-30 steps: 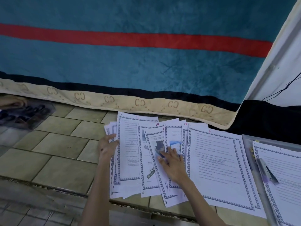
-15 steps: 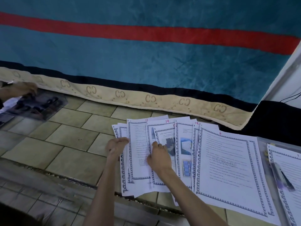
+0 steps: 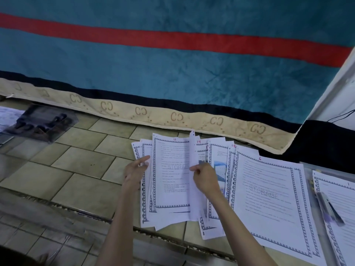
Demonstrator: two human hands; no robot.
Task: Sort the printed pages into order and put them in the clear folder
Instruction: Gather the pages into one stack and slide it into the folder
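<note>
Several printed pages with blue patterned borders lie fanned out on the tiled floor. Page 11 (image 3: 171,175) is on top at the left, page 6 (image 3: 269,198) lies at the right. My right hand (image 3: 205,179) pinches the edge of one sheet (image 3: 193,181) and holds it lifted on edge, over page 11. My left hand (image 3: 135,169) rests on the left edge of the fan, fingers extended onto the pages. The clear folder (image 3: 309,175) lies at the far right with page 1 (image 3: 343,204) and a pen (image 3: 329,208) on it.
A teal blanket (image 3: 172,73) with a red stripe and beige border hangs behind the pages. A clear plastic tray (image 3: 42,123) with dark items sits at the far left on the tiles (image 3: 73,166). A metal floor track (image 3: 76,210) runs under the pages' near edge.
My right hand went from pressing flat on the middle pages to pinching one sheet and lifting it upright. The view shifted left. Another person's hand at the left tray is gone.
</note>
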